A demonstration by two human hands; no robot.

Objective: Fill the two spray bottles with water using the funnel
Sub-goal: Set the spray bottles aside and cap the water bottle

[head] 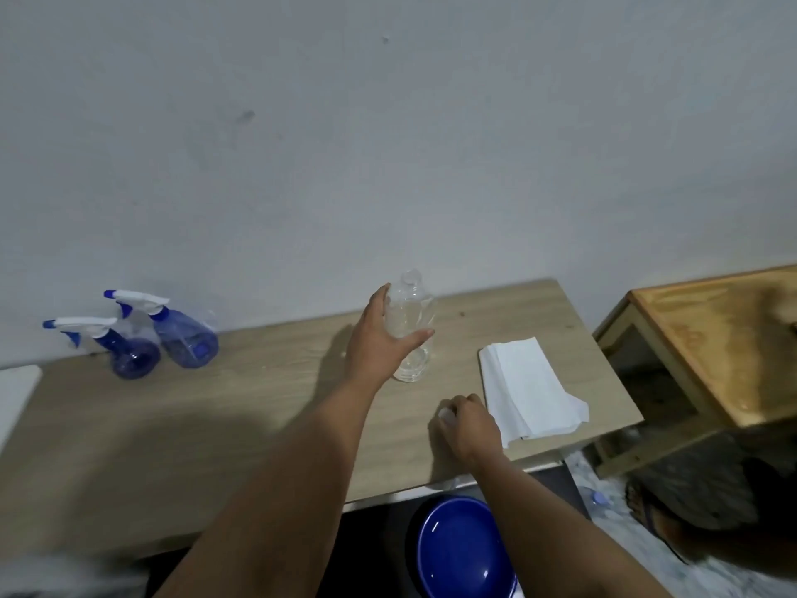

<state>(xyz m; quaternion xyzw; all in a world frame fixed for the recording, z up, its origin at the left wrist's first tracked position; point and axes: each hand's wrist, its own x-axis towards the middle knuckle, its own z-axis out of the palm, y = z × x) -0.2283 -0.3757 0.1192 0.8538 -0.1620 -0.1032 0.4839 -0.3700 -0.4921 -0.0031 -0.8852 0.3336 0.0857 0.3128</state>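
Pale wood-grain laminate covers the table [241, 407], which stands against a grey-white wall [388, 123]. A clear plastic bottle [412, 334] stands upright near the table's far edge, uncapped as far as can be seen, and serves here as the landmark. The left hand [384, 338] is at the bottle's left side with its fingers [379, 299] spread wide, thumb reaching across the front of the bottle; the palm looks to be touching or just short of the plastic, and it cannot be told whether it grips. Nearer the camera than the bottle and a little to its right, the right hand [468, 422] rests on the table with its fingers curled closed around a small pale thing, probably a cap, though it is too hidden to name.

Well to the left of the bottle, by the wall, stand two blue spray bottles [164, 338] with white-and-blue trigger heads on, side by side and touching or nearly so. Just right of the bottle lies a folded white paper towel [530, 390], flat on the table. Below the table's near edge, nearer the camera than the bottle, a blue round basin [457, 550] shows. Farther right of the bottle, beyond the table's end, is a wooden stool [711, 347].
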